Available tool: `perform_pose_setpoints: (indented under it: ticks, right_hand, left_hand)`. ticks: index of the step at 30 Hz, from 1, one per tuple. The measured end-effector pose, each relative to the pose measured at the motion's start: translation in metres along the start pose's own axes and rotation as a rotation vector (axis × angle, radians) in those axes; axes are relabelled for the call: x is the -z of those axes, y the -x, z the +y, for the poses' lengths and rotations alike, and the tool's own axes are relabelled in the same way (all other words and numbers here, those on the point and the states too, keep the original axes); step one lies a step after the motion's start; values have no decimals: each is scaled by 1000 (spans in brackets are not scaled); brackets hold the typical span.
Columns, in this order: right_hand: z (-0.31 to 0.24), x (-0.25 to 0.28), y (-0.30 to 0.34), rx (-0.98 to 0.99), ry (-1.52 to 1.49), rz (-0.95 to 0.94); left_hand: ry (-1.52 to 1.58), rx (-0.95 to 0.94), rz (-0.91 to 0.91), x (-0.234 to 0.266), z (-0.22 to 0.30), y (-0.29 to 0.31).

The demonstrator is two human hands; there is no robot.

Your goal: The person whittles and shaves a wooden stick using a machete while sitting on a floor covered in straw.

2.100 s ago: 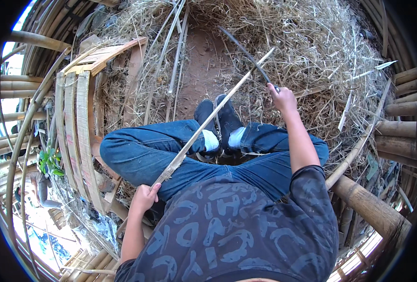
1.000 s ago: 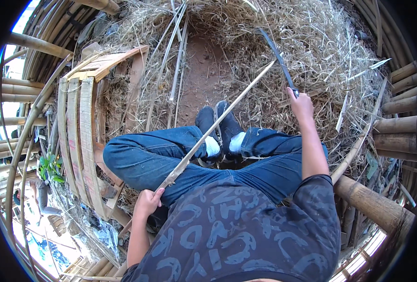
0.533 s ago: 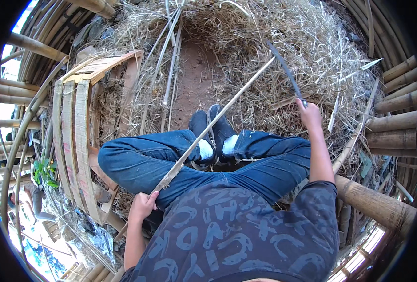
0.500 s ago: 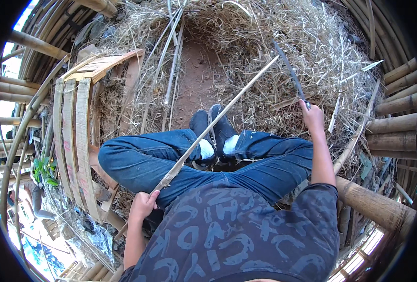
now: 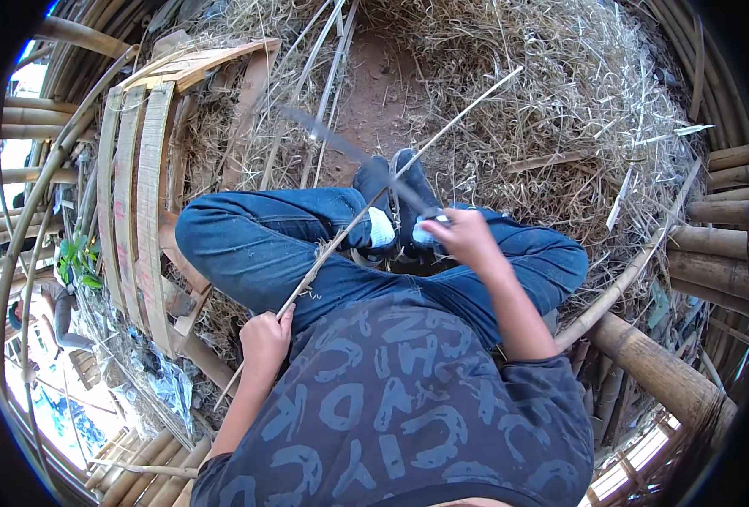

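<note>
A long, thin bamboo strip slants across my lap, running from low left to far right. My left hand is closed round its near part, beside my left thigh; the strip's tail passes below the fist. Frayed fibres stick up along the strip just above that hand. In my right hand, over my right shin, is the handle of a long knife. Its blade points far left, blurred by motion, and crosses the strip near my shoes. Whether blade and strip touch, I cannot tell.
A slatted wooden frame stands at my left. Dry shavings cover the ground ahead, with bare soil between. Thick bamboo poles lie at the right. Loose strips lie ahead. Another person is at the far left.
The knife has swung from far right to across the strip, my right hand moving left over my shins. My left hand keeps its hold; the strip's far end now reaches farther up and right.
</note>
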State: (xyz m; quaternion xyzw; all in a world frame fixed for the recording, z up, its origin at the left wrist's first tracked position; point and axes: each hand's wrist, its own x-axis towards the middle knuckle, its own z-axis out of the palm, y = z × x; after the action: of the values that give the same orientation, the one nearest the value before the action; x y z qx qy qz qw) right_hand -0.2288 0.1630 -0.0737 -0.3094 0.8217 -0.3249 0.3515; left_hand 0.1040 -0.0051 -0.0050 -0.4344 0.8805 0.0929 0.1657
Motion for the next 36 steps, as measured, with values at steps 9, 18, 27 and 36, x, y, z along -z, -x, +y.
perform_pose_setpoints:
  ticks: [9, 18, 27, 36]
  right_hand:
    - [-28, -56, -21, 151, 255, -78]
    - [-13, -58, -36, 259, 565, 41]
    - [89, 65, -67, -466, 294, 190]
    - [13, -23, -44, -167, 143, 41]
  left_hand:
    - [-22, 22, 101, -13, -3, 6]
    - [-14, 56, 97, -20, -4, 6]
    - [-2, 27, 128, -24, -5, 4]
    - [-59, 77, 103, -17, 5, 5]
